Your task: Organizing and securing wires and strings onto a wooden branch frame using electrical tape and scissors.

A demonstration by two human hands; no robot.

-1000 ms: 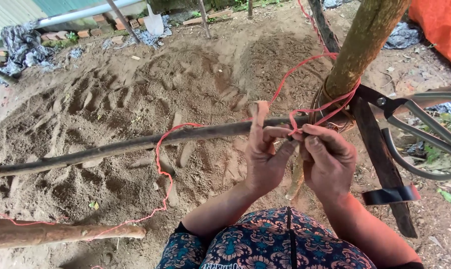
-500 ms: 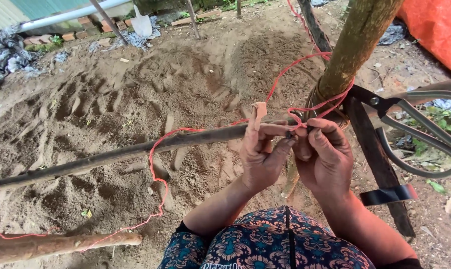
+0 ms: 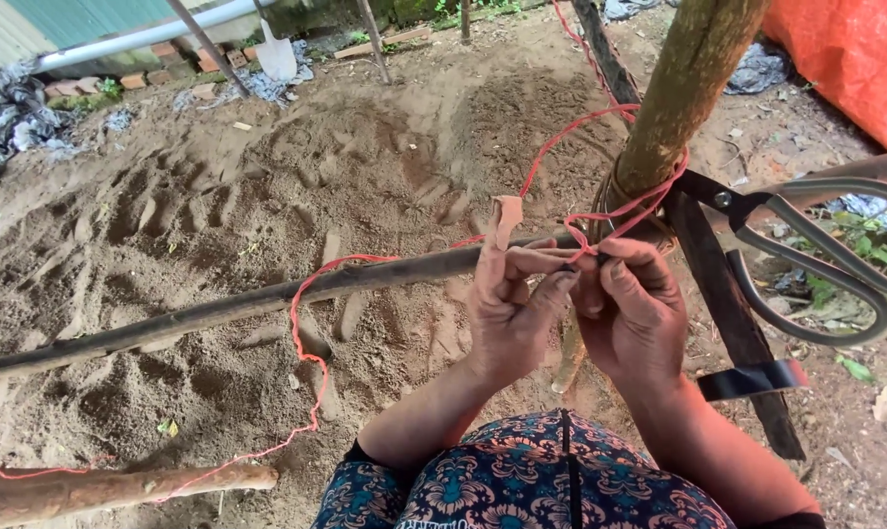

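Observation:
My left hand and my right hand meet fingertip to fingertip, both pinching a thin red cord beside an upright wooden post. The cord is wound around the post where a long dark horizontal pole meets it, and trails down left across the sand. A bandage strip sticks up from one left finger. Large dark shears hang at the post, right of my right hand.
Loose trampled sand covers the ground. A second wooden stick lies at the lower left. A white shovel, bricks and a pale pipe sit at the back. An orange tarp hangs at the upper right.
Both hands have drawn closer together on the cord at the post. The view has shifted slightly, so the pole and post sit a little lower and to the left.

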